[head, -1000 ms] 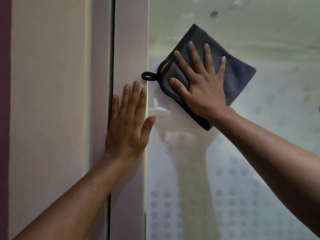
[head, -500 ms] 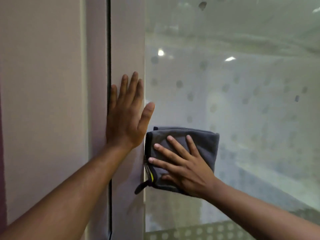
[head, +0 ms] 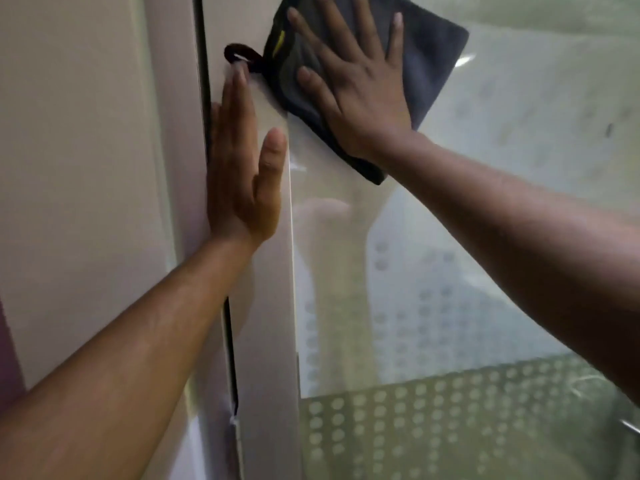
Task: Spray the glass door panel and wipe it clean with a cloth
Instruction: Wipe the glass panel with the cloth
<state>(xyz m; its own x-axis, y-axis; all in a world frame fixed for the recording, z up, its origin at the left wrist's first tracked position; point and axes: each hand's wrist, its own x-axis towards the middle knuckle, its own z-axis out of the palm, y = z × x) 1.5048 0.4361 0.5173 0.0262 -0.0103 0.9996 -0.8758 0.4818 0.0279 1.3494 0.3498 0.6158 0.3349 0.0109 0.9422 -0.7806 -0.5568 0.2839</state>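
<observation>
- Grey cloth (head: 429,60) pinned flat on glass panel (head: 485,237) under our right hand (head: 360,98), grip splayed wide.
- Left hand (head: 242,181) flat, empty, bracing frame (head: 266,306).
- We'd overlap strokes, even pressure.

The cloth (head: 426,60) at upper centre looks soft, matt and napped; the glass door panel (head: 485,237) glossy, reflective; its frame (head: 266,306) smooth, perhaps painted metal.

A pale door frame (head: 266,306) is running upright through the middle of the view, with a dark narrow gap (head: 230,344) lying along its left edge. Left of that gap, a cream wall panel (head: 79,150) is filling the side of the view, and a strip of purple wall (head: 7,355) is showing at the far left edge.
</observation>
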